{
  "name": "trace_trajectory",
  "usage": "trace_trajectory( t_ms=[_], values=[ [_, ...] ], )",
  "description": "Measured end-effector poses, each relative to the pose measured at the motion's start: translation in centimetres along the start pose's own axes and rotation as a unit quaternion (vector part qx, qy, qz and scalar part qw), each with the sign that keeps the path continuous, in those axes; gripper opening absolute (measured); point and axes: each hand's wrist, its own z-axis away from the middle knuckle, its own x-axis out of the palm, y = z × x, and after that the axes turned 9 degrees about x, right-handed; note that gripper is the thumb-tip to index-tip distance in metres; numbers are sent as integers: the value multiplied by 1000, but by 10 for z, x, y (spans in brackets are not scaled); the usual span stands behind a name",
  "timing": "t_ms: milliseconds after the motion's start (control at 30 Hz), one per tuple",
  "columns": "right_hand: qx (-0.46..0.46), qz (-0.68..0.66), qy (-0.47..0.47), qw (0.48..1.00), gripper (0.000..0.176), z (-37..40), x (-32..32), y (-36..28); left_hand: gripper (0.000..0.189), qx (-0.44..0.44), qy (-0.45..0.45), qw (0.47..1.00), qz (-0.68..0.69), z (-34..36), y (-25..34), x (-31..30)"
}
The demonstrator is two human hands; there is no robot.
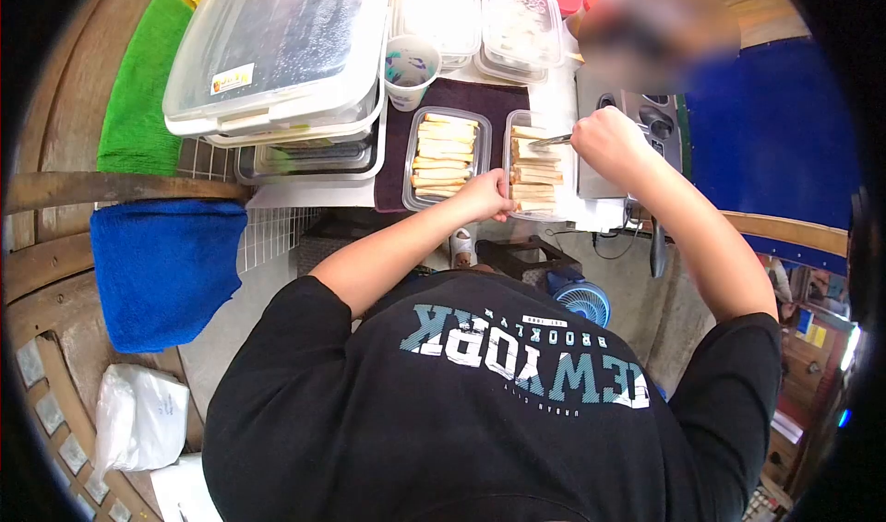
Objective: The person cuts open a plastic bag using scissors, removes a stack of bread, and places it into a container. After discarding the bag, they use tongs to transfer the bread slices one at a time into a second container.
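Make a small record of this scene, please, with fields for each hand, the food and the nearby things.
Left hand: at the near left corner of the right container; left hand
Right hand: right hand holds a metal utensil over its food
Food: pale sticks, laid in rows in both containers
Under left container: dark cloth
Beyond it: cup
Far left: green towel

A blue fan point(582, 303) stands on a gray floor point(614, 277) beneath a work table. Wooden slats point(57, 268) line the left side.
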Motion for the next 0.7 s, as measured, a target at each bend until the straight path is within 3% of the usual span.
trace_trajectory(
  t_ms=[233, 333, 533, 700],
  values=[
    [22, -5, 9, 1000, 6, -6, 32, 19, 31, -7, 4, 1000, 5, -1, -2, 1],
    [43, -6, -72, 996, 7, -10, 22, 23, 31, -11, 5, 1000, 13, -2, -2, 1],
    [67, -58, 31, 996, 7, 6, 32, 22, 30, -11, -1, 1000, 9, 0, -3, 0],
    [35, -33, -12, 999, 6, -4, 29, 18, 30, -27, -6, 999, -23, 0, 6, 1]
  ],
)
